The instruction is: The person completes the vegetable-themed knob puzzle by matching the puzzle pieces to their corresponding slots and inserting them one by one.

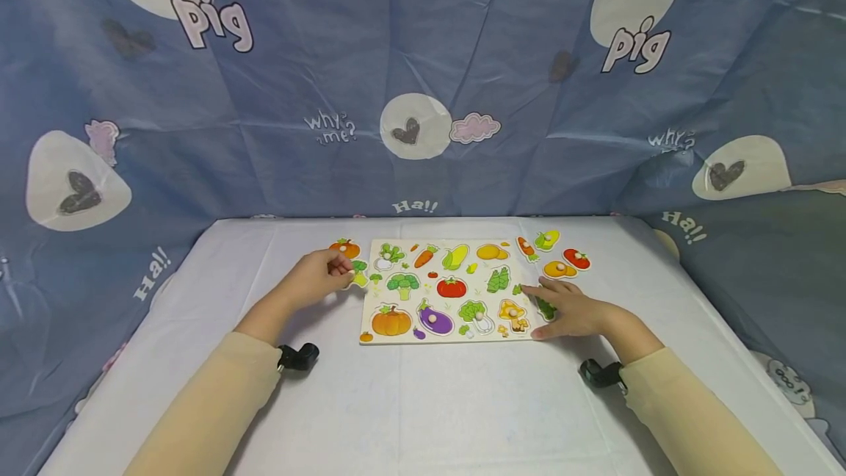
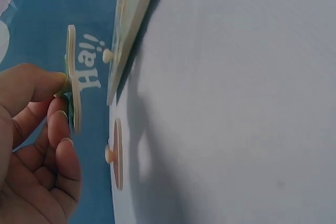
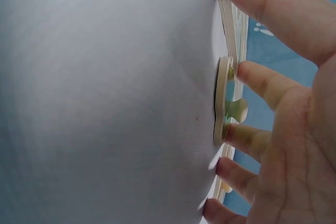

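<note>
My left hand [image 1: 317,276] is at the left edge of a wooden vegetable puzzle board [image 1: 410,338]. Its thumb and fingers pinch a broccoli puzzle piece [image 1: 359,275], which appears edge-on and raised off the table in the left wrist view [image 2: 77,95]. At the board's right edge lies my right hand [image 1: 576,310], fingers spread and fairly straight, thumb by the lower right corner. Beneath it a green knobbed puzzle piece [image 1: 546,308] is partly covered; fingertips reach its edge in the right wrist view. Knobbed eggplant [image 1: 435,318], bok choy [image 1: 479,316] and mushroom [image 1: 512,314] pieces sit in the board.
A pumpkin piece [image 1: 345,247] lies beyond my left hand. Right of the board are loose carrot [image 1: 526,247], corn [image 1: 547,240], tomato [image 1: 577,259] and potato [image 1: 559,269] pieces. The white-covered table [image 1: 423,410] meets a blue printed cloth [image 1: 423,182] at the back.
</note>
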Available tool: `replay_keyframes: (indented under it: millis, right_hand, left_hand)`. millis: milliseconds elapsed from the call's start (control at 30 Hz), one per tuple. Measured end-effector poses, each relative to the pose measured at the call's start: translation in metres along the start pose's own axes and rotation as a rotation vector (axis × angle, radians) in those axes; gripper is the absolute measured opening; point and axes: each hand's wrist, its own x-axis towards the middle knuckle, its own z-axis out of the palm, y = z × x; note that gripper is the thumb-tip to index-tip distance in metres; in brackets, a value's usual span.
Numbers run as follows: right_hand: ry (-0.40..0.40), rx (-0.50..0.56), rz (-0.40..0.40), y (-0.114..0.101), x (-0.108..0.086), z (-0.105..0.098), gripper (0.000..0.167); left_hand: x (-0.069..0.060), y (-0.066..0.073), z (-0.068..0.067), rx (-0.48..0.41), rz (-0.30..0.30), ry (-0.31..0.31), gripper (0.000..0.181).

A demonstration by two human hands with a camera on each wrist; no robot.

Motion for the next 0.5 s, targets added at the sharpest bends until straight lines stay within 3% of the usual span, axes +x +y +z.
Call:
replay_keyframes:
  millis: [300,500]
  right_hand:
    - [0.003,-0.002,0.0,-0.003,-0.001,0.0,0.097]
    - [0.003,0.0,0.004,-0.002,0.0,0.0,0.098]
  left_hand:
    - [0.012,0.017,0.011,-0.048,0.024,-0.024,0.012]
    - [0.022,0.027,0.022,-0.035,0.043,-0.083,0.009]
